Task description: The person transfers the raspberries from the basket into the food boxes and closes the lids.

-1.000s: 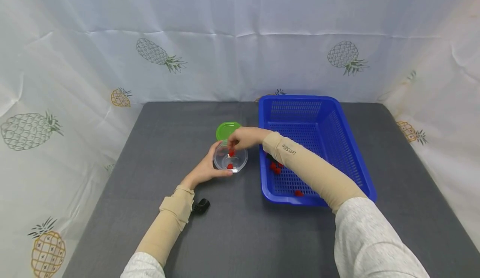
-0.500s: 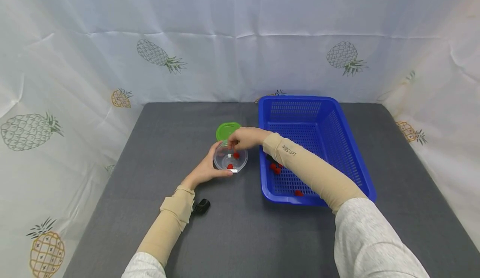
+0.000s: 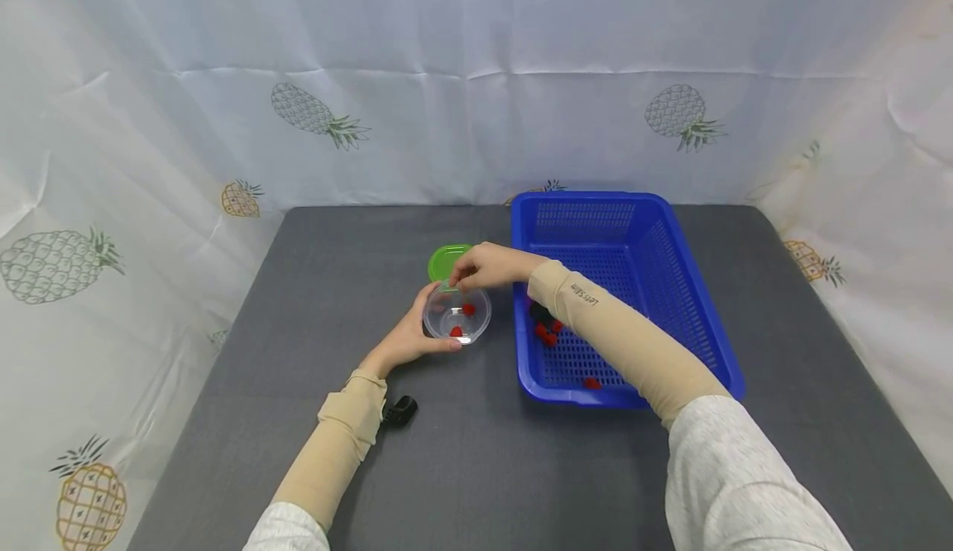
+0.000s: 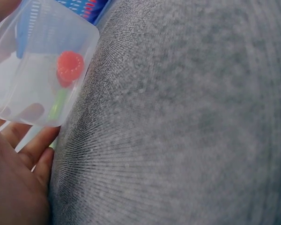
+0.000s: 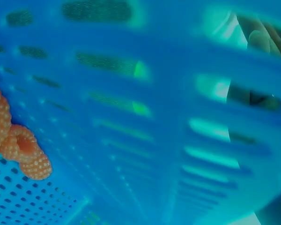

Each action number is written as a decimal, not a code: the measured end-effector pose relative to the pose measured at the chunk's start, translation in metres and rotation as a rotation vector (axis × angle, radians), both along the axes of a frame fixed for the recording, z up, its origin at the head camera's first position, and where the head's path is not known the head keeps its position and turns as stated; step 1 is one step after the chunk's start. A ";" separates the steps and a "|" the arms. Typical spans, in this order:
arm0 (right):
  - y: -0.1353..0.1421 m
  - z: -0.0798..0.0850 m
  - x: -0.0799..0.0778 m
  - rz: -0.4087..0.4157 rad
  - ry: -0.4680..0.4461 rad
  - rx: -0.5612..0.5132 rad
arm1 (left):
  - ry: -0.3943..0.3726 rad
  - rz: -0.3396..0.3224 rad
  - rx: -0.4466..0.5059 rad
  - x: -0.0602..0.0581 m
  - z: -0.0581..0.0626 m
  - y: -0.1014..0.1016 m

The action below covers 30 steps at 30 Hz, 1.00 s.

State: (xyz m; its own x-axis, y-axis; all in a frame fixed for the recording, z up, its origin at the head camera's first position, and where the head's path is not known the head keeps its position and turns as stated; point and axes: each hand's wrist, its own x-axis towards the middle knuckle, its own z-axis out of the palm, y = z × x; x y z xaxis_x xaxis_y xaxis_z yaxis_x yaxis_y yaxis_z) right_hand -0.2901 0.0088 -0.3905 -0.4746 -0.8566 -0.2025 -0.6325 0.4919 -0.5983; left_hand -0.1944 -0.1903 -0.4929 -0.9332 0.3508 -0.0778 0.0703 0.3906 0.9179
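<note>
A clear plastic tub (image 3: 486, 329) stands on the table with two red raspberries, one (image 3: 468, 309) at its right and another (image 3: 456, 332) near its front. My left hand (image 3: 405, 336) holds the tub from the left, fingers round the back and thumb along the front. Through the tub's wall in the left wrist view, a raspberry (image 4: 70, 65) shows. Over the tub's back rim, my right hand (image 3: 491, 265) has bent, loose fingers and nothing visible in them. The blue basket's slotted wall mostly hides that hand in the right wrist view.
A green lid (image 3: 445, 261) lies behind the tub. The blue basket (image 3: 524, 361) stands to the right, under my right forearm. Raspberries (image 3: 547, 336) lie along its left side, with one (image 3: 591, 383) near the front. A black wrist device (image 3: 402, 410) sits beside my left wrist.
The raspberry from my right hand now rests in the tub, let go. That hand has risen slightly and drawn back from it. My left hand stays put.
</note>
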 end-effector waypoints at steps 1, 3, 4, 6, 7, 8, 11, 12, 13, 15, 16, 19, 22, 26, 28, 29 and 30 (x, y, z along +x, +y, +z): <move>0.002 0.002 0.000 -0.008 -0.018 -0.015 | 0.003 0.000 0.003 0.000 -0.001 0.000; 0.006 0.005 0.001 -0.027 -0.049 -0.045 | 0.014 -0.001 0.011 -0.001 -0.002 0.000; 0.008 0.007 0.001 -0.040 -0.065 -0.062 | 0.019 -0.002 0.011 -0.001 -0.002 0.000; 0.014 0.010 0.002 -0.074 -0.097 -0.104 | 0.030 -0.006 0.008 -0.001 -0.002 0.000; 0.017 0.011 0.001 -0.095 -0.109 -0.125 | 0.033 -0.008 0.008 -0.001 -0.002 0.000; 0.020 0.011 0.001 -0.118 -0.124 -0.151 | 0.038 -0.009 0.006 -0.001 -0.002 0.000; 0.032 0.013 -0.001 -0.209 -0.176 -0.238 | 0.040 -0.012 0.004 -0.002 -0.003 0.001; 0.036 0.013 -0.002 -0.242 -0.186 -0.264 | 0.042 -0.011 0.002 -0.003 -0.003 0.001; 0.039 0.014 -0.003 -0.274 -0.199 -0.292 | 0.043 -0.012 0.002 -0.003 -0.003 0.001; 0.046 0.014 -0.005 -0.334 -0.226 -0.349 | 0.044 -0.006 0.004 -0.002 -0.002 0.001; 0.050 0.014 -0.006 -0.363 -0.236 -0.372 | 0.039 -0.004 0.003 -0.002 -0.001 0.002; 0.059 0.016 -0.005 -0.421 -0.265 -0.446 | 0.030 -0.007 -0.003 0.006 0.015 0.004; 0.070 0.023 0.000 -0.469 -0.296 -0.513 | 0.022 -0.015 -0.006 0.012 0.030 0.007; 0.085 0.023 0.007 -0.519 -0.347 -0.596 | 0.036 -0.024 0.009 0.014 0.032 0.007; 0.092 0.016 0.006 -0.537 -0.363 -0.620 | 0.042 -0.027 0.016 0.014 0.031 0.007; 0.096 0.010 0.004 -0.547 -0.369 -0.623 | 0.043 -0.029 0.020 0.015 0.031 0.006; 0.100 0.004 0.002 -0.556 -0.375 -0.622 | 0.043 -0.031 0.022 0.015 0.030 0.006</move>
